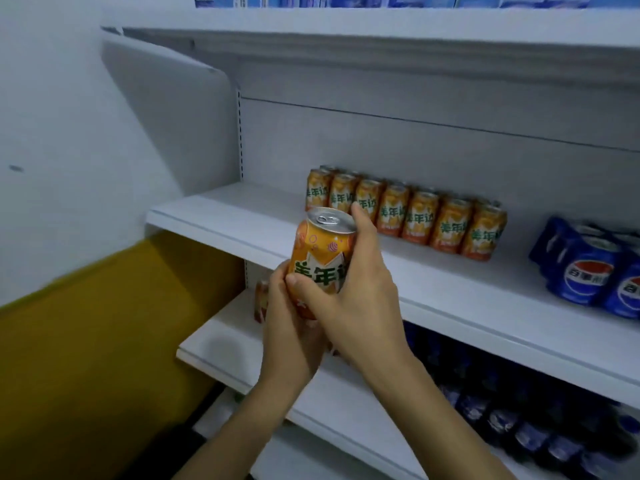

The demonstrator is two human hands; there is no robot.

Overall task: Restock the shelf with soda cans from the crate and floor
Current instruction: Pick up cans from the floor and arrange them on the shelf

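An orange soda can [320, 251] with green characters is held upright in front of the white middle shelf [221, 216]. My right hand [356, 292] grips its side, thumb across the label and a finger up by the rim. My left hand [291, 327] cups the can's bottom from below. Behind it, a row of several matching orange cans [415, 216] stands at the back of that shelf. The crate and floor are out of view.
Blue cola cans [595, 271] stand at the shelf's right end. The shelf below [214, 344] holds one orange can [261, 299] at its left and dark blue bottles [519, 420] to the right. A yellow wall panel [104, 323] lies to the left.
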